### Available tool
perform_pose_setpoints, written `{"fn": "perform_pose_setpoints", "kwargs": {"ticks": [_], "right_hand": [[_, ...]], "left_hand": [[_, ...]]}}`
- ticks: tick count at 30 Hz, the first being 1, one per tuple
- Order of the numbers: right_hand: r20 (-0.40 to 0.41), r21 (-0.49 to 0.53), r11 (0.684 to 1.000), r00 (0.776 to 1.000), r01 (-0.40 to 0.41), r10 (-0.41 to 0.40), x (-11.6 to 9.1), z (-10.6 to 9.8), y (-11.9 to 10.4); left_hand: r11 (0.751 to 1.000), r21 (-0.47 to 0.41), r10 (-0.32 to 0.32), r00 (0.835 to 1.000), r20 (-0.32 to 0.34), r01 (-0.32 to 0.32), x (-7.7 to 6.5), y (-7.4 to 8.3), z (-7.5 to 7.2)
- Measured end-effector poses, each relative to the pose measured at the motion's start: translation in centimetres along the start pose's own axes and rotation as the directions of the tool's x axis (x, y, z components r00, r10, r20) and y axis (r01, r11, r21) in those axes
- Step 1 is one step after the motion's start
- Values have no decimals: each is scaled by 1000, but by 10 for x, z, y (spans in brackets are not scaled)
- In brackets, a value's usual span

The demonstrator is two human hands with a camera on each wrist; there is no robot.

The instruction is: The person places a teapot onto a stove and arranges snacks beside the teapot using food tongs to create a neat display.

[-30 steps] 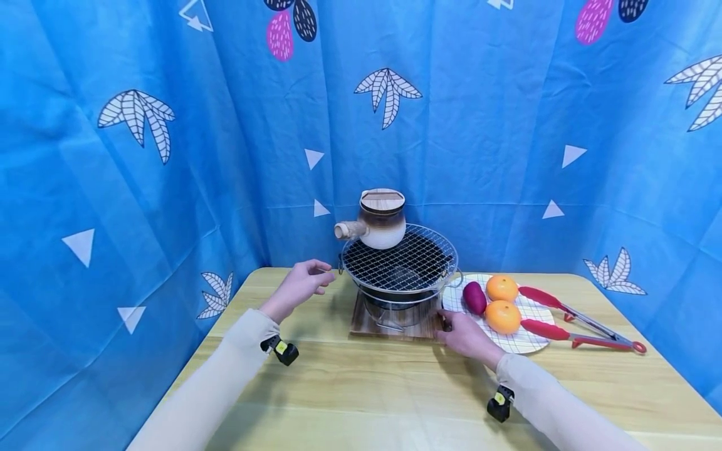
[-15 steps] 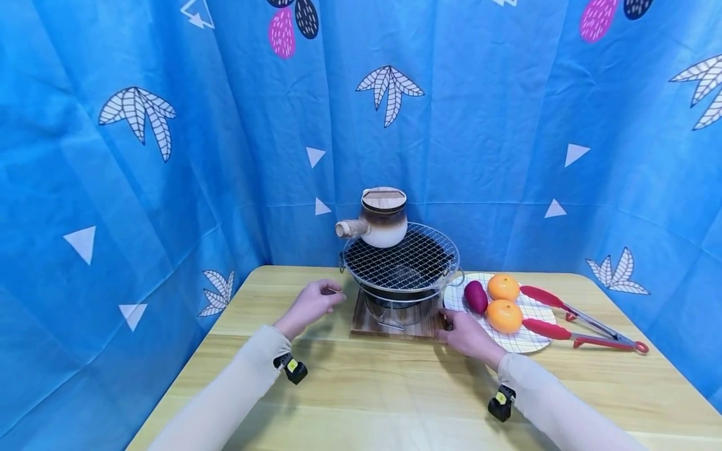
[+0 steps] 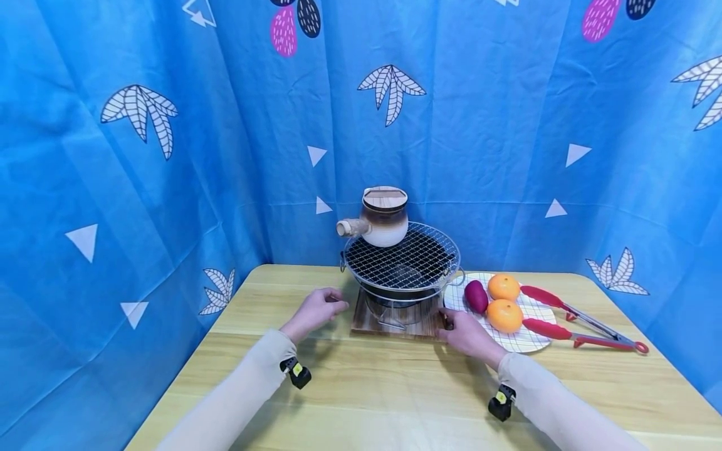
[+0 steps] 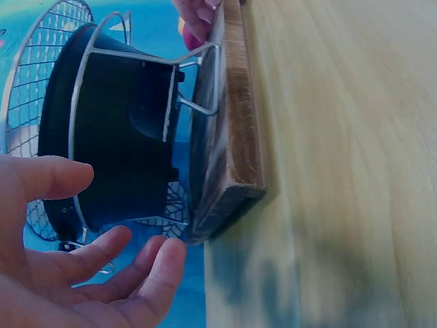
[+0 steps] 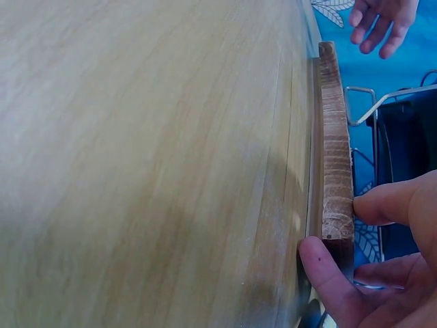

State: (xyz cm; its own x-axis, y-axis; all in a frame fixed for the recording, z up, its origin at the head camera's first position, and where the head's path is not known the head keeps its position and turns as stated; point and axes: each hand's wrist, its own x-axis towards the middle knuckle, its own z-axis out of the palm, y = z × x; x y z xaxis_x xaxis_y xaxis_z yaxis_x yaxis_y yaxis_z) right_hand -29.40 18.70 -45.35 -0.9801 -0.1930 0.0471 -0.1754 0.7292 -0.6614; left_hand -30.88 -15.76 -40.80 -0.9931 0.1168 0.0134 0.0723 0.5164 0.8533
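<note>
A small charcoal stove with a wire grill rack [image 3: 417, 269] on top stands on a square wooden board [image 3: 363, 321]. A clay pot [image 3: 385, 230] with a wooden lid and side handle sits at the back of the rack. My right hand [image 3: 469, 335] grips the board's front right corner, its thumb [image 5: 382, 206] on the upper edge and a fingertip low at the side. My left hand [image 3: 318, 311] hovers left of the board, apart from it, fingers loosely bent with nothing in them. In the left wrist view the stove's black body [image 4: 119, 137] lies beyond those fingers.
Right of the stove, a white checked plate [image 3: 527, 343] holds two oranges [image 3: 504, 316] and a purple oval item [image 3: 476, 296]. Red-tipped tongs [image 3: 600, 326] lie partly on the plate, handle end over the table [image 3: 395, 388]. A blue curtain [image 3: 485, 144] hangs behind and at both sides.
My left hand has come down and slightly rightward toward the board's left side. The right hand keeps its place at the board's corner. The stove and pot stay put.
</note>
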Motion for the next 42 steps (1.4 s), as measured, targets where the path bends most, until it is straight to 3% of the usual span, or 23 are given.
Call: {"fn": "perform_pose_setpoints", "kwargs": {"ticks": [10, 24, 35, 42], "right_hand": [[4, -9, 1000, 1000, 8, -8, 0, 1, 0], [0, 9, 1000, 1000, -4, 4, 1, 3, 3], [4, 31, 999, 1000, -7, 6, 2, 3, 5], [16, 31, 999, 999, -33, 33, 1, 1, 2]], "left_hand": [[995, -81, -46, 997, 55, 50, 7, -18, 12], [991, -94, -83, 989, 126, 95, 9, -26, 27], [999, -25, -41, 994, 104, 44, 13, -31, 35], [998, -57, -16, 994, 109, 23, 16, -33, 41]]}}
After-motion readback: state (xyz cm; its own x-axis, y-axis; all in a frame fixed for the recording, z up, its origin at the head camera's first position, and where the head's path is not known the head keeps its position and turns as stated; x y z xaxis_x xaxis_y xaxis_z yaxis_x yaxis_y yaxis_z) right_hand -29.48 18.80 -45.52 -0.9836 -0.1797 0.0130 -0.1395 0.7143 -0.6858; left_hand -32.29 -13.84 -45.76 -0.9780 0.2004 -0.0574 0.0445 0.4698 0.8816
